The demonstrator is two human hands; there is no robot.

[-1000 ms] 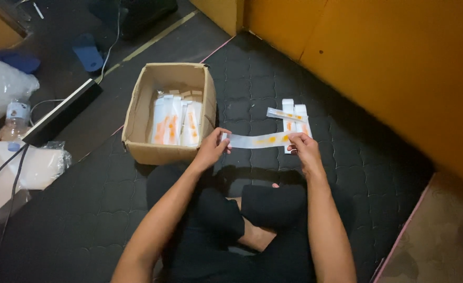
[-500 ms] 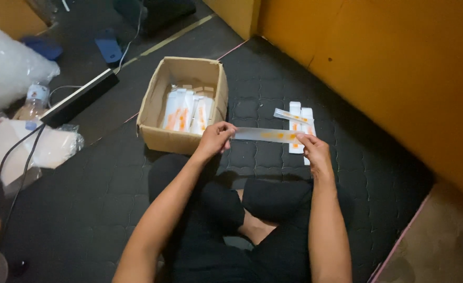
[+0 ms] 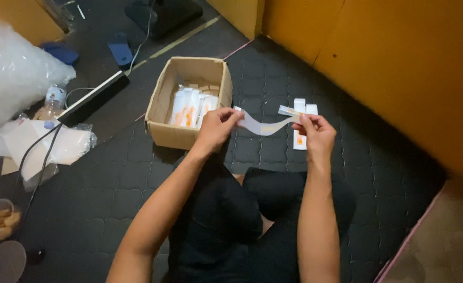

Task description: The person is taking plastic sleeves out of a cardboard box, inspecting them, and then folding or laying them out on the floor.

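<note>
A long white paper strip (image 3: 265, 126) with faint orange print sags between my two hands above the dark quilted mat (image 3: 137, 178). My left hand (image 3: 215, 127) pinches its left end beside an open cardboard box (image 3: 160, 112), and my right hand (image 3: 315, 131) pinches its right end. Inside the box stand several white and orange packets (image 3: 192, 107). Behind my right hand, small white cartons (image 3: 300, 121) with orange marks lie on the mat. My crossed legs in black clothing fill the lower middle.
An orange wall (image 3: 399, 63) runs along the right. At the left lie a clear plastic bag (image 3: 11, 73), white wrappers (image 3: 53, 144), a water bottle (image 3: 53, 99), a black cable (image 3: 37, 152) and a black bar (image 3: 92, 99). Two blue items (image 3: 120, 52) lie farther back.
The strip was stretched flat between my hands; now my hands are closer together and slightly raised, so it curves downward. The camera view has shifted a little.
</note>
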